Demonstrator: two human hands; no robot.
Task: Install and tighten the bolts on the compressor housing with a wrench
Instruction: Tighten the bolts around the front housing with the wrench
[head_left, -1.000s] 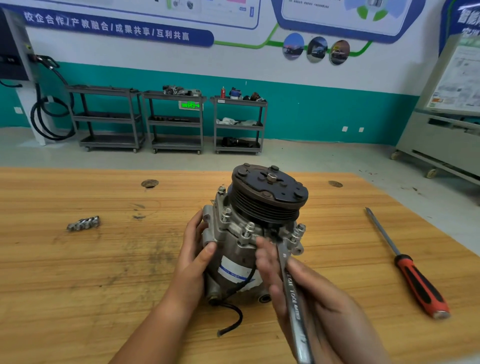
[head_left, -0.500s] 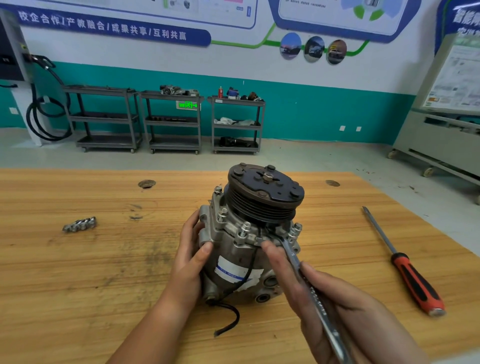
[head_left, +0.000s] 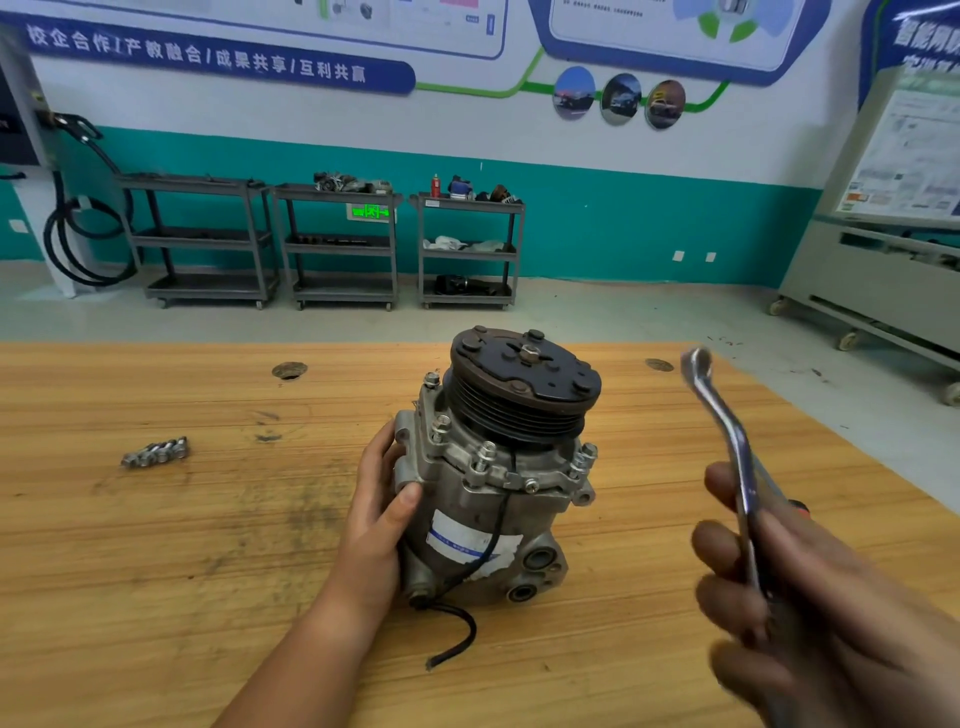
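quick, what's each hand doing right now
Left hand: wrapped around the side of the compressor, steadying it on the table.
Right hand: closed on the wrench, held up in the air, clear of the compressor.

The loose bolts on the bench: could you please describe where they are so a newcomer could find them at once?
Start at the wooden bench and look to its left side, well away from the compressor that the left hand steadies. There lies a short row of loose bolts, silvery, side by side. Unlike the bolts standing in the housing, these lie flat on bare wood.
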